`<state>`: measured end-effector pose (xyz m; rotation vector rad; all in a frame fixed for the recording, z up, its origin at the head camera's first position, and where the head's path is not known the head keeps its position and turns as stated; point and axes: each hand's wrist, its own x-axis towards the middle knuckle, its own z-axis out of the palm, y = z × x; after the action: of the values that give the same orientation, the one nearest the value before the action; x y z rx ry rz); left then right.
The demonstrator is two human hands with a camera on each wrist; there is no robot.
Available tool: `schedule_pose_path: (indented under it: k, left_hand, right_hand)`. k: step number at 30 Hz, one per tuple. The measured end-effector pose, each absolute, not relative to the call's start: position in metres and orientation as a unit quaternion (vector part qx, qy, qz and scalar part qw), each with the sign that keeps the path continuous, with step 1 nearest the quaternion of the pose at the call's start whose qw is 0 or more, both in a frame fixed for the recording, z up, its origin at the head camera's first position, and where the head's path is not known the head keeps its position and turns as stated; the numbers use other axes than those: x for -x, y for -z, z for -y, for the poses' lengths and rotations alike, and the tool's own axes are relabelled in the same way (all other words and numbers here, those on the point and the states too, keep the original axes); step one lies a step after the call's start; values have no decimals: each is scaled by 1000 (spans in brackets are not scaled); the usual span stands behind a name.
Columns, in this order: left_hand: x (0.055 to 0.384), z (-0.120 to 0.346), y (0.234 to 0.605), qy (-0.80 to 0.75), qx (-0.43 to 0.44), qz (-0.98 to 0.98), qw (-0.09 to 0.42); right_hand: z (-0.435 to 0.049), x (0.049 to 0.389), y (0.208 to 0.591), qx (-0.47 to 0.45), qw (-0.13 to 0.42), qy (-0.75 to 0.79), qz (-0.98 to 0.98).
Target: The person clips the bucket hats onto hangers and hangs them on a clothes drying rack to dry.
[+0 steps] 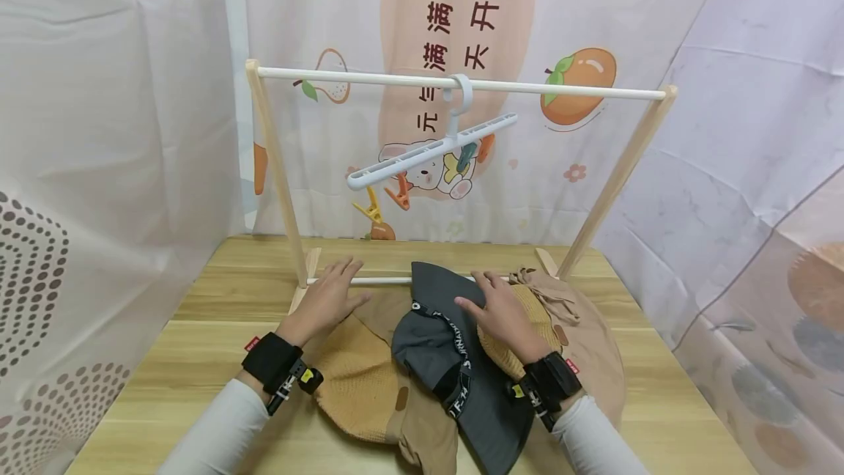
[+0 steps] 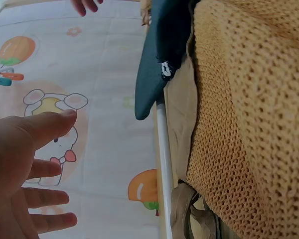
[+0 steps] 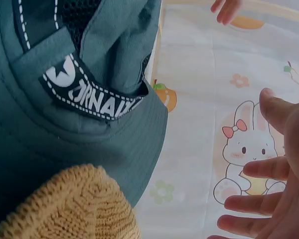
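Observation:
A dark grey hat (image 1: 491, 402) with a black-and-white lettered band lies in the middle of the table, overlapping two tan hats. The left tan hat (image 1: 359, 387) has a mustard knit part, and so does the right tan hat (image 1: 593, 350), with a tied cord at its far side. My left hand (image 1: 330, 300) is over the far edge of the left hat, fingers spread, holding nothing. Over the dark brim and the right hat's knit is my right hand (image 1: 502, 314), fingers apart. In the right wrist view, that empty hand (image 3: 274, 174) shows beside the dark hat (image 3: 74, 134).
Behind the hats stands a wooden rack (image 1: 273, 145) with a white top rail (image 1: 567, 90) and a low white bar (image 1: 382, 281). A pale hanger (image 1: 431, 152) hangs from the rail, bearing yellow (image 1: 371, 205), orange and teal clips. Printed curtains surround the wooden table (image 1: 178, 365).

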<state>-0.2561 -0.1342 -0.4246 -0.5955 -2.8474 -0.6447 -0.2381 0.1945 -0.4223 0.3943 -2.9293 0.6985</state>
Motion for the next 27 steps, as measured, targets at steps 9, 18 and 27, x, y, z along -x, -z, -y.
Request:
schedule_pose_path:
  k: [9,18,27]
  left_hand:
    - [251,139,427,210,220,950,66]
    - [243,146,436,178,289,939,47]
    - [240,153,451,190,318,927,58]
  right_hand:
    - [-170,233,419,-150,53,-244,957]
    - [-157,217,422,-170,46,-262,949]
    - [-138,197,428,-213,29,-270,939]
